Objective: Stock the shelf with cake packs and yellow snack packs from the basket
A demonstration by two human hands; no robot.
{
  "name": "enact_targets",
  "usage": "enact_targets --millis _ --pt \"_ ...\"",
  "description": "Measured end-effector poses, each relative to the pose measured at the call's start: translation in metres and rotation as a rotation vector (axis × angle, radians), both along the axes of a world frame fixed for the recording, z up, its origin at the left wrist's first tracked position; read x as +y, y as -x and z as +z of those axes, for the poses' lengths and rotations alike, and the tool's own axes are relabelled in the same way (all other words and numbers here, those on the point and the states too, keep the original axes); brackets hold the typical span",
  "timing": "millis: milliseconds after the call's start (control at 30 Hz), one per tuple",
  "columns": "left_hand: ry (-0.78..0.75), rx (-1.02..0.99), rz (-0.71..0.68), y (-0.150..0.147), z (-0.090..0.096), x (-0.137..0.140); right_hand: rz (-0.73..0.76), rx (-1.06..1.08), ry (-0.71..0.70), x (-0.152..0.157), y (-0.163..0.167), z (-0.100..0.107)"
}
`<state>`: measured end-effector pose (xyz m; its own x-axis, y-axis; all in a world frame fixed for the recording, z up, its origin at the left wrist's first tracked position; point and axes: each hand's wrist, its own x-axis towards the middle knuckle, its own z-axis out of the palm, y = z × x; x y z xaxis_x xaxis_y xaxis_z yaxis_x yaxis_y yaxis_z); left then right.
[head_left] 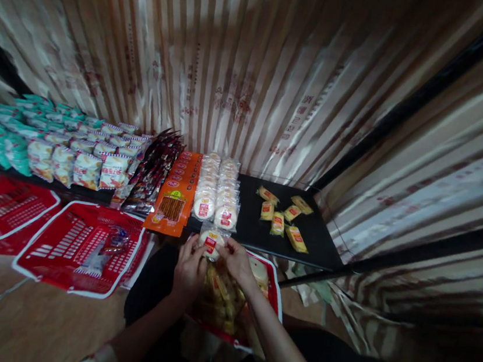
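Observation:
Between my two hands is a round white cracker in a clear wrapper with a red label (211,244). My left hand (190,266) grips its left edge, and my right hand (237,261) pinches its right edge. Beneath them, a red basket with a white rim (277,294) rests at my lap, holding several yellow-wrapped snacks (221,293) and another pale round pack. Just beyond my hands, two rows of the same wrapped round crackers (217,195) stand on a black shelf (247,228).
Left along the shelf are an orange snack packet (173,196), dark shiny packets (155,164), white bags (87,168) and teal bags (16,147). Several small yellow packs (278,223) lie at right. Red baskets (64,241) sit on the tiled floor. Black frame bars (390,117) cross the right side.

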<state>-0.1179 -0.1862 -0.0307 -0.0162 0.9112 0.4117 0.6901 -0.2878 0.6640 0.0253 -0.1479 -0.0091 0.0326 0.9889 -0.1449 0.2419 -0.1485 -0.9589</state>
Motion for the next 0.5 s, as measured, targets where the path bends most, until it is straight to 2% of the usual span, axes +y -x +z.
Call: enact_targets --millis 233,500 --pt "0.06 0.171 -0.005 0.004 0.008 0.031 0.072 -0.365 -0.104 0.054 0.023 0.014" --pt "0.104 0.229 -0.014 0.001 0.005 0.051 0.038 -0.803 -0.139 0.074 0.036 0.029"
